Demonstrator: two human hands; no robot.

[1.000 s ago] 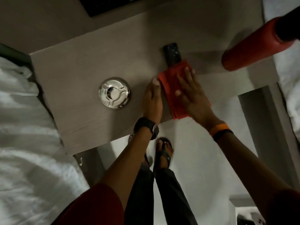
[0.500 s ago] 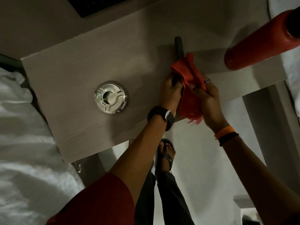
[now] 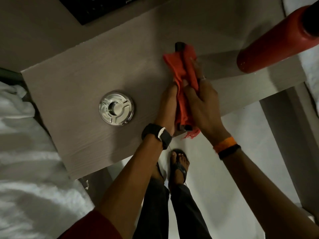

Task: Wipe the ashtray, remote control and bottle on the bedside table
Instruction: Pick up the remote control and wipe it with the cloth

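Note:
The black remote control (image 3: 179, 46) is lifted on its edge above the bedside table (image 3: 86, 80), mostly wrapped in a red cloth (image 3: 179, 69); only its far tip and near end show. My left hand (image 3: 168, 107) grips the remote's near part from the left. My right hand (image 3: 200, 99) presses the cloth around it from the right. A round shiny metal ashtray (image 3: 116, 107) sits on the table to the left of my hands. A red bottle (image 3: 269, 42) with a dark cap stands at the table's far right.
White bedding (image 3: 25, 152) lies along the left side. A dark flat object (image 3: 96, 7) rests at the far edge. My sandalled feet (image 3: 178, 163) stand on the pale floor below the table's front edge. A table leg (image 3: 284, 135) runs down at the right.
The remote went from lying flat under the cloth to being held up on its edge by both hands. The cloth has since slid further along it toward the far tip.

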